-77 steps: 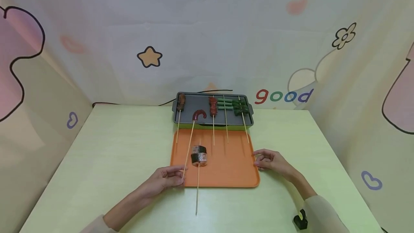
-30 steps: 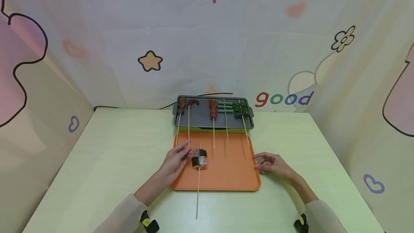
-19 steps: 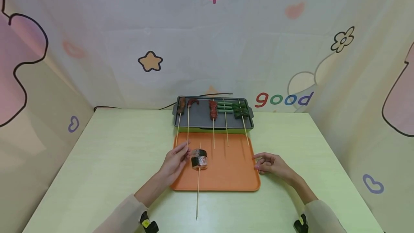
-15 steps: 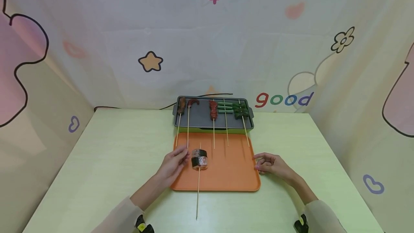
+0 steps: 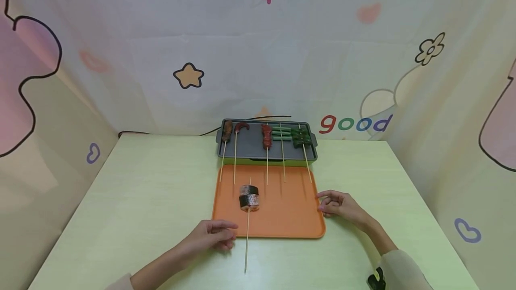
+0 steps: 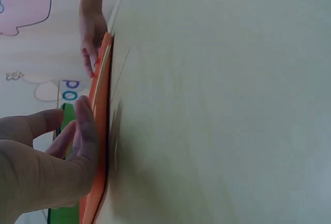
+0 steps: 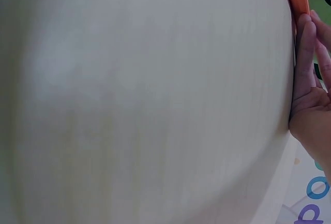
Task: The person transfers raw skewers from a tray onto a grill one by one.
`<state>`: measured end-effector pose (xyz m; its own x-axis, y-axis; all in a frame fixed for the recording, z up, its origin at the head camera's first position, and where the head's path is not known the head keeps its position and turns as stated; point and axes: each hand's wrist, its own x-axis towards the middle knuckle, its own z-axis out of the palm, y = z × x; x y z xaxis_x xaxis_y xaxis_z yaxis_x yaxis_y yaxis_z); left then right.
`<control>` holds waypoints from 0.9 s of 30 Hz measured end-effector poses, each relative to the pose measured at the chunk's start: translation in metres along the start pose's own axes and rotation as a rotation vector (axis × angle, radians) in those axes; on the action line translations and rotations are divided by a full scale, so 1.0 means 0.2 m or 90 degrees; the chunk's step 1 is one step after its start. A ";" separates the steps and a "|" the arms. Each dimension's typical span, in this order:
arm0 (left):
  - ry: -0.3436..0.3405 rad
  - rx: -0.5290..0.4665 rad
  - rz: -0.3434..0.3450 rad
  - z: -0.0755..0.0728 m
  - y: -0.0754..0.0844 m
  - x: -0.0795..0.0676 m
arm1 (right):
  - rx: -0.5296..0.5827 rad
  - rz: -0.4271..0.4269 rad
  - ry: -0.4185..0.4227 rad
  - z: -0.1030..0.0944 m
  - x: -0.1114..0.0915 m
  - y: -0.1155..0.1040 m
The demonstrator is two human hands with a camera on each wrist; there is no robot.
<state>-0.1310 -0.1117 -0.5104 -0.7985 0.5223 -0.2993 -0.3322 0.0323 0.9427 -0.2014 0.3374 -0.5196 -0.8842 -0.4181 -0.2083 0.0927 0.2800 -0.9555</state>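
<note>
An orange tray (image 5: 282, 218) lies on the table, and across its left part rests a skewer of seaweed-wrapped rolls (image 5: 249, 200), its stick reaching past the near edge. My left hand (image 5: 211, 236) is at the tray's near left corner, thumb and fingers apart and nothing between them. On the tray's right edge, my right hand (image 5: 342, 206) pinches the rim between thumb and fingers. Behind the tray, a grey-topped grill (image 5: 251, 147) bears a brown meat skewer (image 5: 227, 132), a curled red tentacle-like skewer (image 5: 241, 126), a red meat skewer (image 5: 267, 137) and green vegetable skewers (image 5: 300, 138).
The grill skewers' sticks overhang the tray's far part. A black cable (image 5: 209, 131) runs behind the grill along the table's back edge. A printed cloth (image 5: 258, 57) hangs at the back and both sides.
My left hand has laid the curled red skewer on the grill beside the brown one, let go of it and drawn back to the tray's near left corner. My right hand stays put.
</note>
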 end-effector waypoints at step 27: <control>-0.011 -0.049 -0.075 0.17 -0.04 -0.04 | -0.001 -0.004 0.003 -0.01 0.00 0.02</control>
<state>-0.1054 -0.0872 -0.5116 -0.7428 0.5337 -0.4042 -0.4618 0.0288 0.8865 -0.2025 0.3391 -0.5232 -0.8870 -0.4155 -0.2016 0.0867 0.2789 -0.9564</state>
